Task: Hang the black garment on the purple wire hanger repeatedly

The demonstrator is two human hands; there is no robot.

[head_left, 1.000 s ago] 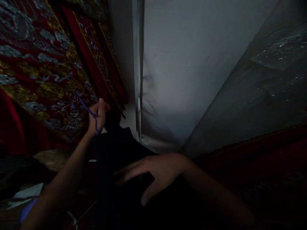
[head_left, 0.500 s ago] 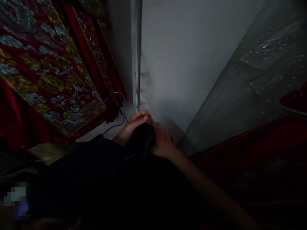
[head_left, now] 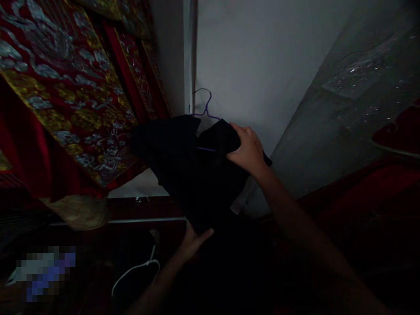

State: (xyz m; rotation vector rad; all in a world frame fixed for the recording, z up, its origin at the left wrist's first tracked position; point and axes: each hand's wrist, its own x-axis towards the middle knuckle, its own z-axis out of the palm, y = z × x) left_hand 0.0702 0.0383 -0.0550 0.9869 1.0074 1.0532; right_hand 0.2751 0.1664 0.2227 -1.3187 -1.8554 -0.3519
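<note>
A dark garment, perhaps a shirt, hangs on a purple wire hanger in front of me. The hanger's hook stands clear above the neckline, and its lower bar shows through the neck opening. My right hand grips the garment at its right shoulder, thumb in front and fingers over the far side. Lower down, my left hand has hold of the garment's left edge, its thumb lying on the cloth. Much of the left fingers is hidden behind the fabric. The garment's lower part fades into darkness.
Red cloth with gold and silver embroidery hangs at the left. Behind the garment is a pale wall with a vertical strip. Plastic sheeting covers the right side. A white hanger lies low at the left.
My hands were together at the garment's neck and are now apart: the left has dropped to the lower edge, the right moved to the shoulder. Garment and hanger have moved up and right.
</note>
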